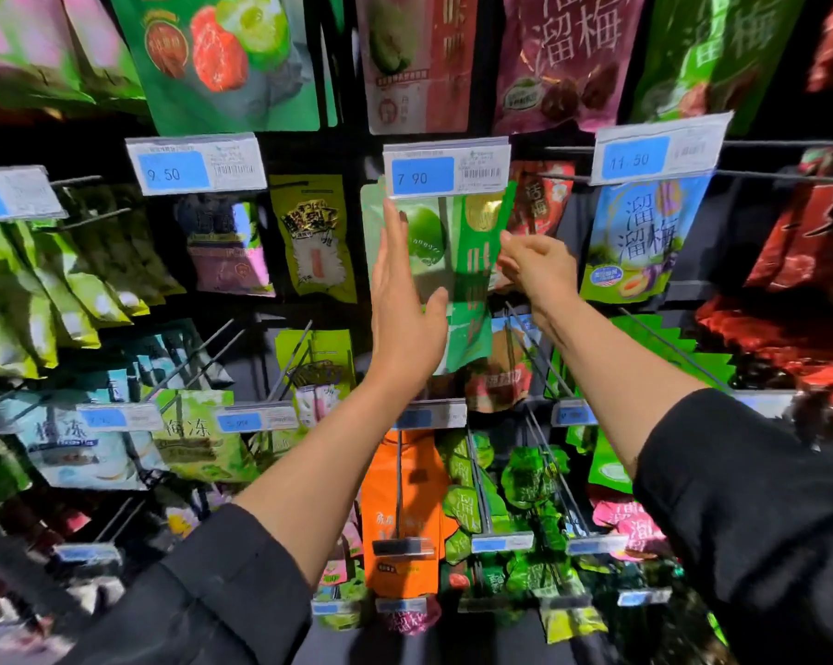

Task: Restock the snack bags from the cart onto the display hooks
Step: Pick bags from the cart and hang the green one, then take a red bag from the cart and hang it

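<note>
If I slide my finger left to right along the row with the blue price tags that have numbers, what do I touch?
9.50 tag → yellow-green bag → 7.90 tag → left hand → green bag → right hand → blue bag, under the 11.50 tag.

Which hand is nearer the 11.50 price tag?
Right. The right hand is below-left of the 11.50 price tag, gripping the green snack bag; the left hand lies flat farther left.

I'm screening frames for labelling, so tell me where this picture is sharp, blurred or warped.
Head view: sharp centre, where the 7.90 price tag and the green plum snack bag read clearly; edges smeared, lower price labels illegible; wide-angle lens bows the hooks outward; upper bags show glare.
</note>
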A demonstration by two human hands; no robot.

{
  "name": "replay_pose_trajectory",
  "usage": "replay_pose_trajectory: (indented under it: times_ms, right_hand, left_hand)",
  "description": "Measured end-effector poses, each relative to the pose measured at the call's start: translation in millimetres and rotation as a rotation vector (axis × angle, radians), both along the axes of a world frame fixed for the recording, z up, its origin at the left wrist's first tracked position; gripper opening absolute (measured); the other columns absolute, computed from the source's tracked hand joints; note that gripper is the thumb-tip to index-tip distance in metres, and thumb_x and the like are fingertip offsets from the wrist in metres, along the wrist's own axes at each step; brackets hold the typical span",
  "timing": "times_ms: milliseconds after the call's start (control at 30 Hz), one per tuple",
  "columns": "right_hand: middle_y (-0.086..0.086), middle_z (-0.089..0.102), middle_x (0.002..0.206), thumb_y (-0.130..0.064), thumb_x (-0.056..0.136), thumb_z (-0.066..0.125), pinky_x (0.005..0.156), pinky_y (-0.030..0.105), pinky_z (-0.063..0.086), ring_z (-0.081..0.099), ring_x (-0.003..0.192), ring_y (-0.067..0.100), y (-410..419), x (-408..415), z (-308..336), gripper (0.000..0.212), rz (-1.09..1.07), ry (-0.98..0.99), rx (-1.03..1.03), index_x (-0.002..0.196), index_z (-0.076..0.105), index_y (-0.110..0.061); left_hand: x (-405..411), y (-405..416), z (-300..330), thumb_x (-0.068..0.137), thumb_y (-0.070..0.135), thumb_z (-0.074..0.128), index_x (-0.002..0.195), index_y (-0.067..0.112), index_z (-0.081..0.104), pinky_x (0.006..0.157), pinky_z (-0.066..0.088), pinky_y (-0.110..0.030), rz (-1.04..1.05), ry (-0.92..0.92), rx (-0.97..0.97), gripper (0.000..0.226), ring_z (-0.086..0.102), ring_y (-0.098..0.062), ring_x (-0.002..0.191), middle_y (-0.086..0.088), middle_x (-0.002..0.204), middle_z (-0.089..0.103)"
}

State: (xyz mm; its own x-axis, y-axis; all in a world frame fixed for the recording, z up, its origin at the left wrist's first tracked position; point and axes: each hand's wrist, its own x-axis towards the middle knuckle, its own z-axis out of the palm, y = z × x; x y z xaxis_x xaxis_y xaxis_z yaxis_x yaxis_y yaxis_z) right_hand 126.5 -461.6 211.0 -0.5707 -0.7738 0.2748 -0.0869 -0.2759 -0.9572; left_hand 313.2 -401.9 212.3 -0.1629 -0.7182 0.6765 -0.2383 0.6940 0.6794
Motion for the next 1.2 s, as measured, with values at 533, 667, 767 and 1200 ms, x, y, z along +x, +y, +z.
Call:
replay_pose_trajectory:
  times_ms: [533, 667, 767, 1200]
  right_hand:
    - [-0.005, 0.057, 0.044, -0.004, 0.087, 0.064, 0.044, 0.016, 0.040, 0.052, 0.044, 0.008, 393.2, -130.4, -117.6, 0.028, -0.691, -0.035, 0.394, 0.060, 0.062, -0.010]
    - [-0.006, 0.058, 0.040, -0.002, 0.087, 0.063, 0.041, 0.014, 0.039, 0.049, 0.035, 0.000, 475.5, -184.3, -132.5, 0.026, -0.851, -0.051, 0.443, 0.062, 0.063, -0.008]
    - [-0.009, 0.052, 0.034, 0.000, 0.082, 0.062, 0.039, 0.013, 0.034, 0.043, 0.032, -0.001, 526.2, -225.2, -156.1, 0.023, -0.924, 0.037, 0.601, 0.059, 0.066, -0.004]
    - [0.020, 0.056, 0.129, -0.009, 0.074, 0.076, 0.100, 0.040, 0.036, 0.049, 0.118, 0.037, 615.7, -249.1, -277.8, 0.060, -0.600, 0.389, 1.124, 0.128, 0.053, 0.000]
  left_hand:
    - [-203.5, 208.6, -136.2, 0.088, -0.008, 0.056, 0.121, 0.005, 0.054, 0.079, 0.047, -0.014, -0.957, -0.075, 0.579, 0.035, 0.060, -0.002, 0.087, -0.005, 0.105, 0.060]
    - [-261.7, 261.7, -158.1, 0.086, -0.009, 0.048, 0.108, 0.009, 0.056, 0.067, 0.040, -0.009, -1.064, -0.198, 0.523, 0.029, 0.054, 0.010, 0.075, 0.004, 0.090, 0.059]
    - [-306.5, 291.1, -185.0, 0.087, -0.012, 0.051, 0.115, 0.004, 0.056, 0.068, 0.040, -0.003, -1.030, -0.274, 0.559, 0.033, 0.054, 0.018, 0.073, 0.003, 0.096, 0.058]
    - [-387.3, 385.8, -304.3, 0.083, 0.011, 0.066, 0.099, 0.019, 0.061, 0.086, 0.049, -0.037, -1.096, -0.736, 0.725, 0.018, 0.062, -0.016, 0.090, -0.006, 0.100, 0.063]
